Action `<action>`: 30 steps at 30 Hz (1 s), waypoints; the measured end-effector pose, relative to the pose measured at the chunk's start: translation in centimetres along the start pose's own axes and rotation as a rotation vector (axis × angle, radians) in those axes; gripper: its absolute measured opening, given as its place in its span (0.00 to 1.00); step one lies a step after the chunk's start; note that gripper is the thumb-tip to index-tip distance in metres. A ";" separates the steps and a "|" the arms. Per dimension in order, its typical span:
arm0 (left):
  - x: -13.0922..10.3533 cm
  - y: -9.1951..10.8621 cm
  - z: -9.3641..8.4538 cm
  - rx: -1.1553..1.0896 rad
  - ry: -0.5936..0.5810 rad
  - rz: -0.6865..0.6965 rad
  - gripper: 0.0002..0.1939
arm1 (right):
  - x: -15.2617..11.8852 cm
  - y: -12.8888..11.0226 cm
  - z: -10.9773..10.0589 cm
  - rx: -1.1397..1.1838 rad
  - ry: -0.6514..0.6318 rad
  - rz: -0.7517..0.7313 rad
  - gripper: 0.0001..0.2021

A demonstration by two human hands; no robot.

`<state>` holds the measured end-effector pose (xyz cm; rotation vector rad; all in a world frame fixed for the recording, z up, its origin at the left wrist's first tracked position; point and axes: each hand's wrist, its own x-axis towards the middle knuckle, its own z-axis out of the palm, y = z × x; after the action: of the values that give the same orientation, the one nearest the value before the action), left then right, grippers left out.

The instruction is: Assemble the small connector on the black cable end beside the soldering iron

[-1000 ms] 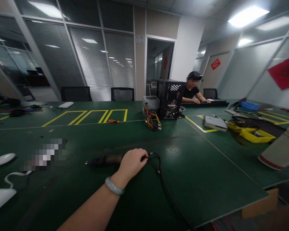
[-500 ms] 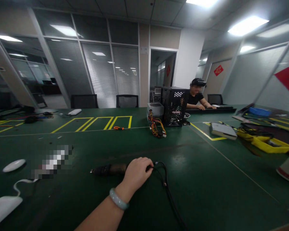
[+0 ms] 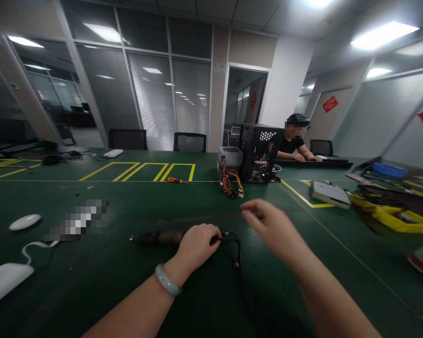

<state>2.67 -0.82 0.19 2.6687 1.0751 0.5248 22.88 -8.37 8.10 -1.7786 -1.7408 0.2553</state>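
Observation:
My left hand [image 3: 199, 241], with a pale bracelet on its wrist, is wrapped over the back end of a dark electric screwdriver [image 3: 158, 237]. The tool lies on the green table with its metal tip pointing left; the part under my palm is hidden. A black cable [image 3: 240, 249] runs from its back end, curving toward me. My right hand [image 3: 273, 225] is over the table to the right of the cable, holding nothing visible. Its index finger and thumb point left with a small gap between them; the other fingers are mostly hidden.
A black computer case [image 3: 262, 152] and a power supply [image 3: 230, 157] with loose wires stand ahead. An orange-handled screwdriver [image 3: 175, 180] lies farther left. A white mouse [image 3: 24, 222] is at left; a yellow tray [image 3: 407, 220] is at right. Another person [image 3: 296, 141] sits across the table.
My right hand has come into view from the lower right. The view has turned slightly left; my left hand stays on the electric screwdriver.

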 end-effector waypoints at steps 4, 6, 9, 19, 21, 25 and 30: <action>0.1 -0.1 0.4 0.010 0.006 -0.002 0.05 | 0.2 0.3 4.1 -0.219 -0.279 0.009 0.09; 0.2 -0.2 0.5 0.012 0.010 -0.007 0.05 | 0.4 0.7 6.0 -0.265 -0.379 0.033 0.08; 0.1 -0.3 0.6 0.011 0.013 -0.009 0.04 | 0.6 1.4 7.6 -0.214 -0.397 0.071 0.06; -0.1 -0.5 0.7 -0.013 0.067 0.018 0.03 | 0.2 3.3 8.8 0.061 -0.329 0.073 0.09; -0.1 -0.5 0.7 -0.004 0.067 0.024 0.03 | 0.4 3.4 9.0 0.071 -0.340 0.067 0.09; -0.2 -0.5 0.6 0.013 0.055 0.030 0.03 | 0.6 3.6 9.1 0.096 -0.346 0.055 0.10; -0.2 -0.3 0.3 0.023 0.039 0.026 0.04 | 0.6 3.6 9.0 0.171 -0.357 0.071 0.10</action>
<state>2.46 -0.78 -0.19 2.7068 1.0641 0.5748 21.08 -4.83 -0.78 -1.7485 -1.8322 0.7694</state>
